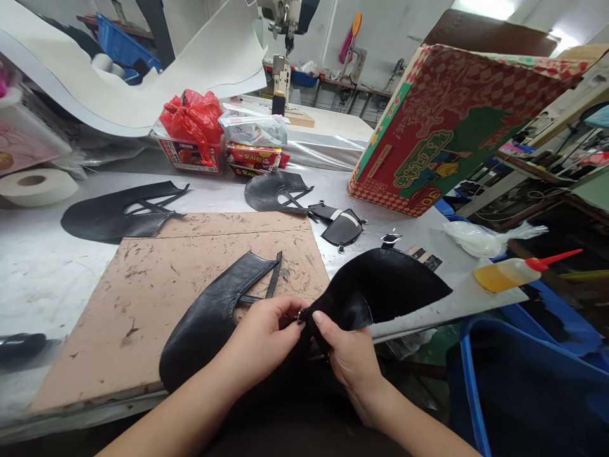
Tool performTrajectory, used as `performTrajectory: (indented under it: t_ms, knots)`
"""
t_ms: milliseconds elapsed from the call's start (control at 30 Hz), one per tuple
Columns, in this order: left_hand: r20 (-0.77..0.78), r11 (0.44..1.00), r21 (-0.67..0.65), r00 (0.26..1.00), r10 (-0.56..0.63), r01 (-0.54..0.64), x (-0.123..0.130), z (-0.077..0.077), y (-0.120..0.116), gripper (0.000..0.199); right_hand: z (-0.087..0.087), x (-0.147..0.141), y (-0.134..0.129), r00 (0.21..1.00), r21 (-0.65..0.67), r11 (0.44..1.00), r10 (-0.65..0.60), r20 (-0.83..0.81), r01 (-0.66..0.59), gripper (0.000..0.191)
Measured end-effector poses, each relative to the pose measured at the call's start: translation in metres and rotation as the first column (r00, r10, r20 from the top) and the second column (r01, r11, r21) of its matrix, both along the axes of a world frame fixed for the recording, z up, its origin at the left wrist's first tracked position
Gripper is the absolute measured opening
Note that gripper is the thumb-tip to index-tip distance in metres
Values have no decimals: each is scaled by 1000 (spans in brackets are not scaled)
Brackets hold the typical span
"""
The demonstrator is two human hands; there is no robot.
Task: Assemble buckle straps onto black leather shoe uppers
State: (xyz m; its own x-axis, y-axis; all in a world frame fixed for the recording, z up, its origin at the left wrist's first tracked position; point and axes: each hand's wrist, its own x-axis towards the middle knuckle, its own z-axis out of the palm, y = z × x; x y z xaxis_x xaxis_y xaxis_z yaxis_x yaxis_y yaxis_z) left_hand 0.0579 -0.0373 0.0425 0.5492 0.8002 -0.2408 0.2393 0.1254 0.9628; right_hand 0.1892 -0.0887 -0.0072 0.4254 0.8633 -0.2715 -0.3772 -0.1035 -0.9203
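Note:
Both my hands meet over the near table edge on a black leather shoe piece (385,282) with a small buckle (391,240) at its top. My left hand (266,330) is closed, its fingertips pinching a small metal buckle (302,315) at the narrow end of that piece. My right hand (349,355) grips the same piece just beside it, thumb on top. Under my left wrist, a black leather shoe upper (204,324) with crossed straps lies on the brown cardboard sheet (109,317).
Two more black uppers (114,212) (271,190) lie farther back, near small black buckled pieces (342,225). A red-green carton (442,127) stands back right. A yellow glue bottle (504,274) lies at the right edge, above blue bins (469,368). A sewing machine (281,76) stands behind.

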Motion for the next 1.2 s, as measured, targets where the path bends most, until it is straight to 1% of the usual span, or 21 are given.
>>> performTrajectory:
  t_ms: [133, 233, 300, 367, 400, 467, 500, 533, 600, 667, 700, 767, 833, 967, 1000, 1067, 1133, 1200]
  knots:
    - [-22, 999, 22, 999, -42, 42, -2, 1, 0, 17, 1, 1, 0, 999, -31, 999, 32, 30, -31, 28]
    - [29, 997, -31, 997, -74, 75, -3, 3, 2, 23, 4, 2, -1, 995, -35, 995, 98, 19, -97, 25]
    - [7, 997, -36, 998, -66, 66, -3, 3, 4, 20, 5, 3, -3, 990, -27, 989, 143, 17, -143, 25]
    - [-63, 998, 17, 996, -55, 57, -3, 3, 7, 14, 4, 3, -3, 989, -10, 989, 146, 33, -146, 26]
    - [-99, 997, 55, 994, -53, 58, -2, 3, 8, 15, 4, 3, -4, 991, 1, 991, 132, 38, -132, 27]
    - [-150, 992, 119, 988, -34, 52, 0, 2, 10, 21, 3, 4, -3, 995, 18, 995, 99, 20, -100, 30]
    - [-168, 989, 140, 986, -17, 41, 0, 2, 11, 23, 4, 5, -3, 995, 21, 995, 103, -8, -102, 33]
    - [-179, 988, 155, 984, 3, 25, 1, 1, 10, 25, 6, 5, -3, 991, 20, 992, 127, -42, -126, 36]
    - [-181, 985, 175, 982, 44, -12, 3, 1, 9, 25, 11, 8, -2, 971, 24, 977, 215, -108, -213, 44]
    - [-176, 977, 208, 981, 82, -45, 5, 1, 8, 23, 16, 10, -1, 947, 45, 957, 290, -138, -286, 48]
    - [-171, 971, 230, 980, 106, -64, 6, 1, 7, 22, 18, 12, 0, 943, 57, 953, 304, -136, -298, 49]
    - [-157, 958, 266, 976, 150, -105, 8, 1, 6, 20, 20, 13, 0, 949, 72, 954, 299, -101, -293, 49]
    - [-134, 952, 274, 974, 182, -140, 10, 1, 6, 19, 20, 14, 1, 961, 60, 960, 276, -32, -274, 49]
    - [-126, 961, 206, 969, 215, -186, 10, 0, 11, 22, 18, 14, 4, 960, 9, 973, 225, 164, -230, 39]
    - [-127, 966, 182, 970, 207, -182, 10, -1, 12, 23, 17, 14, 6, 957, -1, 974, 224, 187, -228, 36]
    - [-119, 979, 150, 981, 153, -135, 9, -2, 16, 23, 17, 15, 8, 955, -29, 969, 247, 162, -245, 33]
    - [-118, 987, 151, 990, 76, -58, 8, -3, 19, 20, 17, 17, 9, 955, -51, 957, 288, 67, -285, 36]
    - [-150, 983, 183, 988, 45, -17, 8, -4, 21, 18, 19, 20, 10, 934, -37, 934, 354, -50, -356, 38]
